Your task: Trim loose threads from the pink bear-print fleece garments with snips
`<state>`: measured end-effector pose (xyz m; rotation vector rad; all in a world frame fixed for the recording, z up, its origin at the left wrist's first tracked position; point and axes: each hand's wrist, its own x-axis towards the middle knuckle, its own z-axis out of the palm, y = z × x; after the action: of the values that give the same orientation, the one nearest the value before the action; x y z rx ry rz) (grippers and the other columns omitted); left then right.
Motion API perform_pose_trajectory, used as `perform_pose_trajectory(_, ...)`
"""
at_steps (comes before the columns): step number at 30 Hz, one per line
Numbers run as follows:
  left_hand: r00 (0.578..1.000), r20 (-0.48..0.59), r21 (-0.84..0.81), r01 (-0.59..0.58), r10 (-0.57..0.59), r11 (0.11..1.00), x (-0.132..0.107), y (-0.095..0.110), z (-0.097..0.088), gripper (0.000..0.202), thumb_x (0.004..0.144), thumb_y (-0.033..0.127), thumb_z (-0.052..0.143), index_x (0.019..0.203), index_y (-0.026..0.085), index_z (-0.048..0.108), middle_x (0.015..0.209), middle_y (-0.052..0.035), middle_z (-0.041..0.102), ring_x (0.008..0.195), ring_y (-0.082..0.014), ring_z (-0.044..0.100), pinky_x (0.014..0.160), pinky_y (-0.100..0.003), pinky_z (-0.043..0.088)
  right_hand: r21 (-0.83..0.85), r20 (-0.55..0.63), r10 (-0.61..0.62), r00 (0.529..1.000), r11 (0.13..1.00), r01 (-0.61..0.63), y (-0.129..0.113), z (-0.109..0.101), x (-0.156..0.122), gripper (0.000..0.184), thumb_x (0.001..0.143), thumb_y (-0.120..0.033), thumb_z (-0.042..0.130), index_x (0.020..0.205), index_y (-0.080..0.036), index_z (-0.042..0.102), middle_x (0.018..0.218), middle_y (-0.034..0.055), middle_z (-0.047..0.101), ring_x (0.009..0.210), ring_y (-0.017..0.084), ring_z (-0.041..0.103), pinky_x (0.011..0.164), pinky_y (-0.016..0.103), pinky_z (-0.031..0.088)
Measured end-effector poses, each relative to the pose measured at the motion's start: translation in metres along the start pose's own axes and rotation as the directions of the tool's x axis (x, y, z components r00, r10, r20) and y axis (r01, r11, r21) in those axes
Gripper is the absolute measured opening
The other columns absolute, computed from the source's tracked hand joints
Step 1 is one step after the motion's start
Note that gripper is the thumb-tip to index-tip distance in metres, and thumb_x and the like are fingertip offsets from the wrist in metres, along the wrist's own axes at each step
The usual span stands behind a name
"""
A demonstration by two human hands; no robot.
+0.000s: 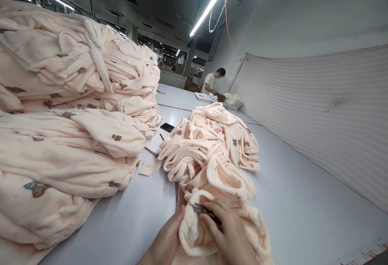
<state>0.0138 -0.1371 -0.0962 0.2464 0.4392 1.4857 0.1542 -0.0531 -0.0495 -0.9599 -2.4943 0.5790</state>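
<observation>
A peach fleece garment (212,160) with small brown bear prints lies heaped on the white table (303,200) in front of me. My left hand (165,242) grips a folded edge of this garment from the left, thumb pressed on the cloth. My right hand (228,232) is closed round small metal thread snips (200,208), whose tips touch the garment's rolled edge.
Tall stacks of the same peach garments (69,107) fill the left side. A dark phone (167,127) and a loose fabric scrap (150,167) lie between the heaps. A striped cloth wall (318,111) runs along the right. A person (212,81) works at the far end.
</observation>
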Motion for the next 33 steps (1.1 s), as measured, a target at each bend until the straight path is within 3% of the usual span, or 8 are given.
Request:
perform_pose_trajectory(4,0.996,0.029,0.031,-0.086,0.085,0.996,0.001,-0.003,-0.004,0.030,0.094,0.031,0.045,0.113,0.020,0.065,0.122,-0.0047,0.064,0.124,-0.0237,0.048,0.110,-0.040,0.029,-0.006,-0.022,0.003,1.000,1.000,-0.003,0.002,0.000,-0.004,0.018,0.092,-0.027,0.050,0.102,-0.029,0.064,0.099,0.0002,0.068,0.090,0.018,0.064,0.073,0.027,0.050)
perform_pose_trajectory(9,0.999,0.033,-0.036,-0.028,0.029,0.999,0.002,-0.004,-0.006,0.034,0.094,0.035,0.042,0.111,0.017,0.066,0.115,-0.0075,0.068,0.120,-0.0244,0.051,0.109,-0.040,0.029,-0.108,-0.045,-0.116,0.992,0.988,0.110,0.003,0.007,-0.008,0.024,0.089,-0.025,0.052,0.110,-0.026,0.063,0.109,0.0046,0.067,0.096,0.023,0.064,0.076,0.031,0.051)
perform_pose_trajectory(15,0.989,0.149,-0.073,0.021,-0.010,0.997,-0.003,0.001,-0.007,0.059,0.091,0.058,0.030,0.128,0.019,0.054,0.119,-0.0111,0.065,0.117,-0.0282,0.054,0.106,-0.046,0.029,-0.008,-0.080,0.036,0.996,0.999,-0.037,-0.001,0.004,-0.013,0.017,0.091,-0.029,0.051,0.099,-0.028,0.065,0.099,0.0013,0.069,0.090,0.019,0.065,0.071,0.025,0.051)
perform_pose_trajectory(20,0.977,0.214,-0.093,0.025,-0.005,0.995,-0.005,-0.002,-0.008,0.071,0.088,0.065,0.021,0.132,0.018,0.050,0.121,-0.0132,0.064,0.116,-0.0292,0.054,0.104,-0.047,0.029,-0.268,-0.121,-0.149,0.981,0.957,0.112,-0.005,0.013,-0.033,0.024,0.086,-0.025,0.051,0.106,-0.026,0.062,0.090,0.0037,0.068,0.072,0.022,0.064,0.063,0.031,0.045)
perform_pose_trajectory(23,0.971,0.239,-0.055,0.026,-0.012,0.998,-0.004,-0.003,-0.008,0.069,0.090,0.063,0.019,0.129,0.018,0.053,0.121,-0.0127,0.064,0.115,-0.0286,0.054,0.104,-0.045,0.029,-0.350,-0.144,-0.158,0.977,0.931,0.099,-0.006,0.019,-0.036,0.022,0.090,-0.024,0.045,0.103,-0.026,0.063,0.084,0.0042,0.067,0.068,0.021,0.062,0.061,0.031,0.041)
perform_pose_trajectory(29,0.965,0.260,-0.029,0.034,-0.025,0.999,-0.005,-0.001,-0.008,0.069,0.089,0.063,0.020,0.127,0.018,0.056,0.118,-0.0122,0.065,0.116,-0.0290,0.053,0.104,-0.046,0.028,-0.271,-0.150,-0.117,0.982,0.960,0.073,-0.004,0.015,-0.037,0.021,0.088,-0.026,0.048,0.102,-0.027,0.063,0.087,0.0034,0.067,0.071,0.022,0.062,0.064,0.031,0.041)
perform_pose_trajectory(31,0.967,0.255,-0.024,0.033,-0.026,0.999,-0.005,0.000,-0.005,0.071,0.088,0.066,0.022,0.125,0.018,0.057,0.117,-0.0128,0.065,0.116,-0.0300,0.053,0.104,-0.047,0.028,-0.182,-0.181,-0.043,0.983,0.983,0.010,-0.003,0.013,-0.037,0.020,0.091,-0.027,0.045,0.095,-0.027,0.064,0.084,0.0026,0.067,0.073,0.021,0.062,0.064,0.030,0.042)
perform_pose_trajectory(33,0.971,0.236,-0.013,0.032,-0.028,0.999,-0.006,-0.001,-0.003,0.073,0.086,0.068,0.023,0.124,0.017,0.059,0.117,-0.0133,0.065,0.116,-0.0306,0.053,0.104,-0.047,0.029,-0.030,-0.211,0.032,0.977,0.999,-0.039,-0.005,0.011,-0.035,0.018,0.087,-0.027,0.052,0.102,-0.027,0.063,0.091,0.0024,0.067,0.079,0.021,0.063,0.067,0.029,0.045)
